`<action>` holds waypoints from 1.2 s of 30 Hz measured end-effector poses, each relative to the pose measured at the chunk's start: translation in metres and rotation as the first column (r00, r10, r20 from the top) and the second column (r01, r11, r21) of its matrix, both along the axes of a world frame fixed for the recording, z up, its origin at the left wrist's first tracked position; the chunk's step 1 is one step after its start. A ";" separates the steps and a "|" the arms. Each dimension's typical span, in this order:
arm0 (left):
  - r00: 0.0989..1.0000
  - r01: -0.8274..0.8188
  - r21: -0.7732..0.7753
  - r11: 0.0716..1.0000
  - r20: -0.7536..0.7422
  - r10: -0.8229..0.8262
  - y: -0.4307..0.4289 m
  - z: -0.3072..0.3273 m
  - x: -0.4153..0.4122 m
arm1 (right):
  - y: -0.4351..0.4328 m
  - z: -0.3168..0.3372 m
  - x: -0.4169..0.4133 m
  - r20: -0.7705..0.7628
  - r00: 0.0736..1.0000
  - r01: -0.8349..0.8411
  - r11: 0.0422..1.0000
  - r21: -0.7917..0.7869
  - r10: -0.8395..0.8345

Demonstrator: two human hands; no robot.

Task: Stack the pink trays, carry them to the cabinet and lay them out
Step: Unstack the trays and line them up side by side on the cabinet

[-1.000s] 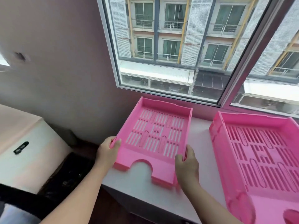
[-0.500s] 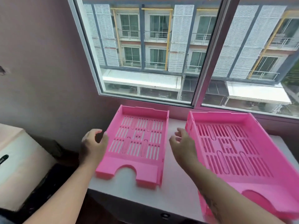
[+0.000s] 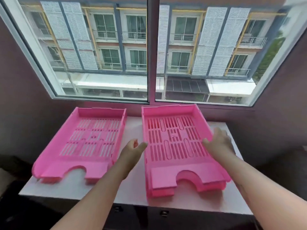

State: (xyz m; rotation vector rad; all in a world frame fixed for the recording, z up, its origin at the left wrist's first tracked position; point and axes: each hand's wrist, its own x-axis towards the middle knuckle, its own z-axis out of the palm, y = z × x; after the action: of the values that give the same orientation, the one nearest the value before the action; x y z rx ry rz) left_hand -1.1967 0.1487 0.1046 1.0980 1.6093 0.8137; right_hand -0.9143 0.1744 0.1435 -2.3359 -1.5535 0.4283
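Note:
Two groups of pink slotted trays lie side by side on the white cabinet top (image 3: 132, 185) under the window. A single tray (image 3: 86, 141) rests flat on the left. On the right sits a stack of trays (image 3: 176, 146), with lower layers showing at its front edge. My left hand (image 3: 132, 150) hovers beside the stack's left wall, fingers apart and holding nothing. My right hand (image 3: 219, 143) is over the stack's right wall, fingers spread; I cannot tell whether it touches the rim.
A large sliding window (image 3: 149, 50) with a centre post rises right behind the trays. Purple walls close in on both sides. The cabinet's dark front (image 3: 149, 214) with small handles drops off at the near edge.
My hands let go of the left tray and moved right to either side of the stack. My view swung right, so both tray groups sit centred.

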 end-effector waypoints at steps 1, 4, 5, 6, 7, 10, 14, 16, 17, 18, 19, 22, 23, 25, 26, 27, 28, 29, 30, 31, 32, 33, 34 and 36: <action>0.999 0.001 -0.035 0.999 0.039 0.000 0.001 -0.010 0.009 | -0.005 -0.006 0.013 -0.071 0.997 0.008 0.998 -0.062 -0.013; 1.000 -0.023 -0.016 1.000 -0.018 0.023 -0.003 -0.009 0.034 | -0.012 -0.018 0.032 -0.227 0.974 -0.038 0.990 -0.132 0.007; 0.997 -0.053 0.006 0.999 -0.057 0.053 -0.003 -0.006 0.039 | -0.012 -0.020 0.035 -0.248 0.969 -0.046 0.990 -0.129 0.013; 0.994 -0.072 0.022 0.997 -0.084 0.074 -0.002 -0.005 0.040 | -0.011 -0.021 0.035 -0.262 0.965 -0.051 0.991 -0.125 0.017; 0.991 -0.078 0.041 0.996 -0.109 0.082 -0.002 -0.001 0.040 | -0.010 -0.022 0.034 -0.273 0.962 -0.057 0.991 -0.121 0.022; 0.965 -0.111 0.060 0.992 -0.232 0.122 0.000 0.006 0.032 | -0.008 -0.022 0.022 -0.297 0.953 -0.106 0.987 -0.121 0.066; 0.904 -0.179 0.069 0.981 -0.383 0.192 0.008 0.012 0.007 | -0.011 -0.025 -0.010 -0.342 0.934 -0.146 0.984 -0.103 0.103; 0.887 -0.175 0.058 0.983 -0.423 0.183 0.013 0.014 -0.007 | -0.012 -0.027 -0.028 -0.376 0.922 -0.135 0.987 -0.082 0.095; 0.880 -0.169 0.055 0.984 -0.441 0.176 0.014 0.016 -0.013 | -0.012 -0.028 -0.036 -0.400 0.913 -0.118 0.991 -0.067 0.082; 0.878 -0.160 0.050 0.986 -0.448 0.165 0.016 0.016 -0.019 | -0.012 -0.028 -0.043 -0.427 0.902 -0.095 0.994 -0.055 0.063; 0.879 -0.151 0.056 0.987 -0.449 0.160 0.017 0.016 -0.023 | -0.012 -0.026 -0.048 -0.450 0.892 -0.073 0.996 -0.048 0.043; 0.884 -0.140 0.084 0.987 -0.438 0.163 0.020 0.025 -0.026 | -0.010 -0.016 -0.048 -0.484 0.875 -0.035 0.999 -0.018 0.022; 0.894 -0.127 0.101 0.987 -0.420 0.158 0.022 0.028 -0.023 | -0.011 -0.012 -0.042 -0.495 0.869 -0.025 1.000 -0.004 0.020; 0.902 -0.076 0.131 0.988 -0.414 0.124 0.026 0.035 -0.006 | -0.014 -0.008 -0.021 -0.499 0.867 0.012 1.000 0.026 0.002; 0.902 -0.040 0.152 0.988 -0.419 0.101 0.029 0.037 0.006 | -0.017 -0.005 -0.006 -0.481 0.877 0.032 0.999 0.038 -0.010; 0.903 0.000 0.166 0.986 -0.424 0.071 0.033 0.038 0.020 | -0.020 -0.003 0.009 -0.460 0.887 0.051 0.998 0.044 -0.025; 0.904 0.042 0.171 0.984 -0.427 0.035 0.036 0.037 0.036 | -0.025 0.000 0.026 -0.449 0.893 0.073 0.996 0.051 -0.042; 0.910 0.081 0.173 0.982 -0.415 -0.002 0.040 0.037 0.054 | -0.029 0.003 0.042 -0.447 0.893 0.096 0.994 0.059 -0.059; 0.917 0.115 0.176 0.978 -0.397 -0.037 0.043 0.036 0.073 | -0.034 0.006 0.058 -0.445 0.892 0.121 0.991 0.062 -0.082; 0.924 0.144 0.173 0.974 -0.375 -0.070 0.044 0.037 0.092 | -0.040 0.008 0.074 -0.435 0.894 0.149 0.987 0.054 -0.111; 0.929 0.174 0.174 0.969 -0.356 -0.103 0.046 0.036 0.109 | -0.045 0.008 0.089 -0.416 0.898 0.178 0.983 0.051 -0.141; 0.929 0.205 0.174 0.963 -0.343 -0.136 0.046 0.037 0.126 | -0.050 0.007 0.104 -0.396 0.902 0.208 0.977 0.051 -0.171; 0.926 0.236 0.168 0.957 -0.336 -0.170 0.047 0.036 0.141 | -0.054 0.005 0.119 -0.384 0.902 0.236 0.970 0.058 -0.196; 0.903 0.309 0.155 0.938 -0.358 -0.238 0.045 0.036 0.167 | -0.063 0.001 0.143 -0.377 0.897 0.274 0.960 0.061 -0.232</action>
State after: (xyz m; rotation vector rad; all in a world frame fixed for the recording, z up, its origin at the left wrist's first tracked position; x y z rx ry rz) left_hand -1.0302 0.1935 0.1403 1.6478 1.6146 0.6383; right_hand -0.7715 0.1118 0.1442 -2.1765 -1.0558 0.6503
